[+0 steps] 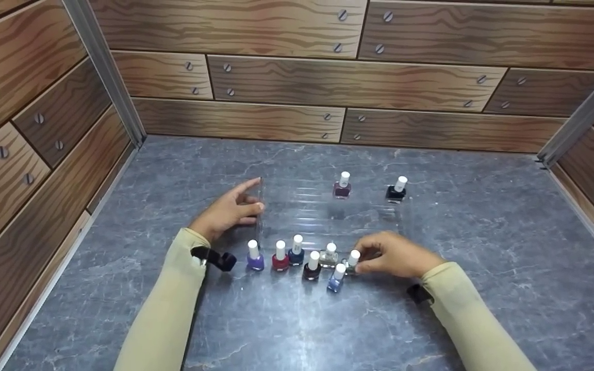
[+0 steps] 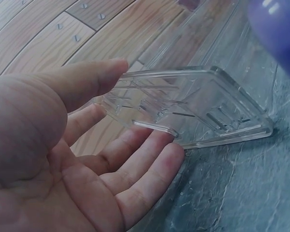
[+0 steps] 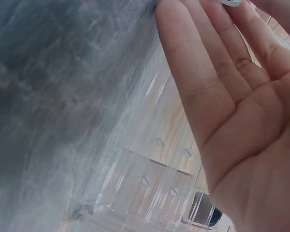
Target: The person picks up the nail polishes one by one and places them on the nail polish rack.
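My left hand [image 1: 232,210] touches the left end of a clear plastic stepped rack [image 1: 297,212]. In the left wrist view, its loosely bent fingers [image 2: 152,166] and thumb spread along the rack's end panel [image 2: 222,104]. Near the rack's front right, my right hand [image 1: 397,255] pinches a white-capped nail polish bottle [image 1: 352,261] between thumb and fingers. Only a sliver of that bottle [image 3: 230,2] shows in the right wrist view. Close beside it are a light blue bottle [image 1: 335,283], a clear glittery bottle [image 1: 329,257] and a dark bottle [image 1: 312,270].
Purple [image 1: 255,260], red [image 1: 280,262] and dark blue [image 1: 296,256] nail polish bottles stand before the rack. A maroon bottle [image 1: 342,189] and a black bottle [image 1: 396,192] stand at its back. Wood-patterned walls [image 1: 276,77] enclose the grey marbled table [image 1: 276,330].
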Demonstrator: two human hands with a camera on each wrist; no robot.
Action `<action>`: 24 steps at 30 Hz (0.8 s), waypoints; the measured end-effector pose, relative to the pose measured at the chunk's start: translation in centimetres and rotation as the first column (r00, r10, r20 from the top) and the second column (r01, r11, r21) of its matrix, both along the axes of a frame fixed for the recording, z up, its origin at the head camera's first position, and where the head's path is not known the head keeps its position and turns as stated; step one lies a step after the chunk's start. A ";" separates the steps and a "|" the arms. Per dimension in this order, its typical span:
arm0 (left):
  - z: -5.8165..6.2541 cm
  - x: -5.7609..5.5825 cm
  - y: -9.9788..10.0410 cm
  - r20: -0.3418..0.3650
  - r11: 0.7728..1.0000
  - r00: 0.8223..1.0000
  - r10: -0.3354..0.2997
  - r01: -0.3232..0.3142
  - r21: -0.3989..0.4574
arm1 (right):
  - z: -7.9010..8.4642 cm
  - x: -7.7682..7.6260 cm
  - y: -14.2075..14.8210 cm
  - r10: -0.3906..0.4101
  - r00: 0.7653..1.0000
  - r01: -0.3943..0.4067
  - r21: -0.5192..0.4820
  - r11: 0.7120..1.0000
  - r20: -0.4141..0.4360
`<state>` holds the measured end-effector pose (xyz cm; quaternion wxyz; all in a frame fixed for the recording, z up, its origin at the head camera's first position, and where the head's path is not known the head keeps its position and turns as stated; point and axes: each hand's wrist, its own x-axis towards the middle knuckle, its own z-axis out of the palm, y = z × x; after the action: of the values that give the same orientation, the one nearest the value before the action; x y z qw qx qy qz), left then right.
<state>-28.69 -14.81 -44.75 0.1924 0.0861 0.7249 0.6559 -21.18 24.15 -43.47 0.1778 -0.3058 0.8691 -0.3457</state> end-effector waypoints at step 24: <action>-0.3 -0.1 0.0 0.001 1.000 1.000 -0.006 0.006 0.003 | -0.3 -0.1 0.2 0.013 1.000 -0.013 0.004 1.000 -0.015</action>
<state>-28.76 -14.81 -45.09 0.1947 0.0880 0.7236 0.6563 -21.30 24.35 -43.76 0.1742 -0.3138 0.8691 -0.3404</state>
